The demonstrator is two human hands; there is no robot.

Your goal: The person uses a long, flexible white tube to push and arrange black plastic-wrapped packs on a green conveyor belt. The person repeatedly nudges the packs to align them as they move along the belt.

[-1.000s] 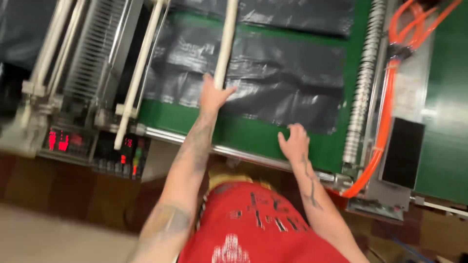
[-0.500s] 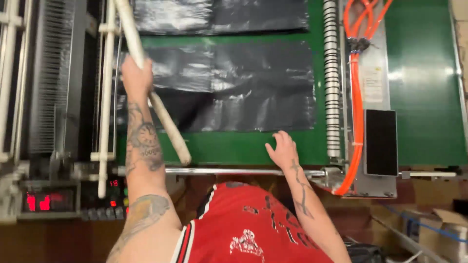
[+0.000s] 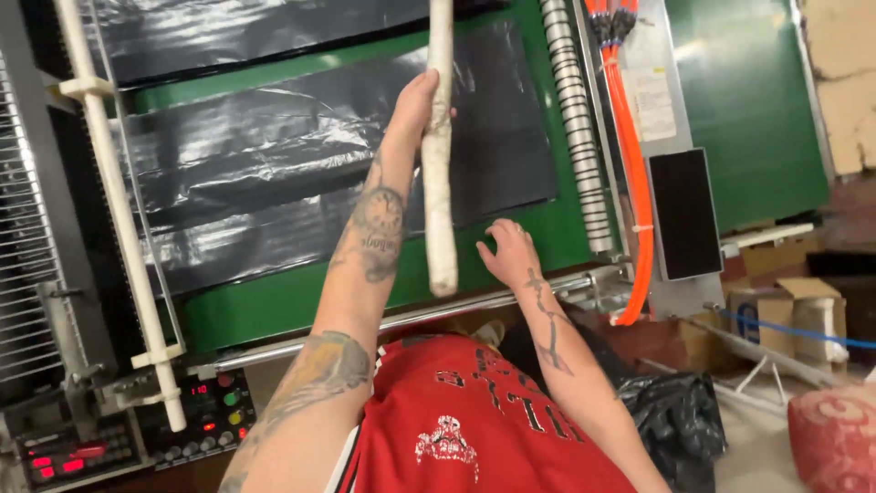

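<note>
The left hand (image 3: 415, 105) is gripping a long off-white rod (image 3: 440, 164), now swinging it over the black plastic sheet (image 3: 274, 183) (previously nearer the machine's left rail); the right hand (image 3: 509, 256), fingers spread and holding nothing, is pressing the green surface (image 3: 274, 306).

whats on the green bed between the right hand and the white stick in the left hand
In the head view, only bare green bed surface separates the right hand from the lower end of the white stick gripped by the left hand; the black plastic sheet lies just above.
</note>
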